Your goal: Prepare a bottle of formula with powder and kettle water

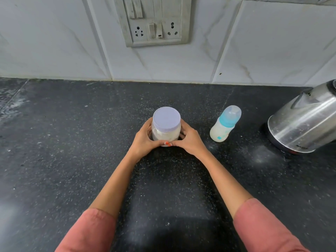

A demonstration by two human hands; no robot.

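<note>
Powder jar (166,130), lid on, is being clasped by the left hand (143,140) and right hand (189,140), thumbs meeting in front. Baby bottle (224,125) is standing capped between jar and kettle (303,122).

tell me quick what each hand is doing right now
Left hand: closed around the left side of the powder jar, lid on.
Right hand: closed around the jar's right side.

A grimy switchboard (156,20) on marble-look wall tiles (54,42) above a black speckled countertop (72,142).
</note>
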